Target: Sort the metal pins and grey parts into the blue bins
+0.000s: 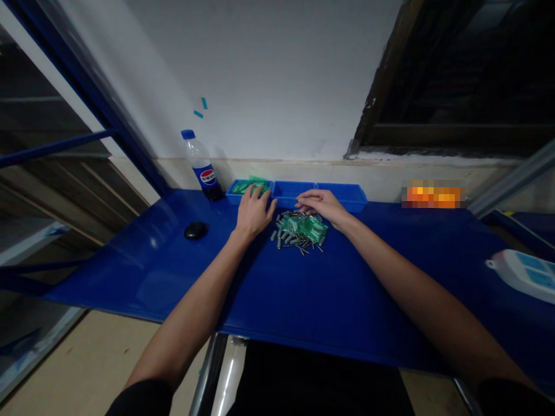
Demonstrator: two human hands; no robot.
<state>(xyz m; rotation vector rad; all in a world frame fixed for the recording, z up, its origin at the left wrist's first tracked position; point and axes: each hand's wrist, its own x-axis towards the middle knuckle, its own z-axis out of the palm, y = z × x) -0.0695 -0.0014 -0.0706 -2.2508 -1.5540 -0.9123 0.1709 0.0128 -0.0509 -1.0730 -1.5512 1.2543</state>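
My left hand (255, 212) reaches over the left compartment of a blue divided tray (340, 197), fingers spread and fingertips beside small green packets (243, 186) lying in it. The thumb points toward the middle compartment. My right hand (325, 205) hovers at the back of a mixed pile, its fingers loosely bent and pointing left, with nothing visible in them. Green plastic packets (306, 227) lie on top of that pile. Around them are grey cylindrical pieces (280, 238) and thin brass-coloured pins or screws (303, 248), too small to tell which.
A cola bottle (206, 173) stands left of the tray against the wall. Nearer me lies a black rounded object (195, 230). A pixelated orange item (433, 195) sits at the back right, and a white power strip (526, 274) is at the right edge of the blue table (303, 306).
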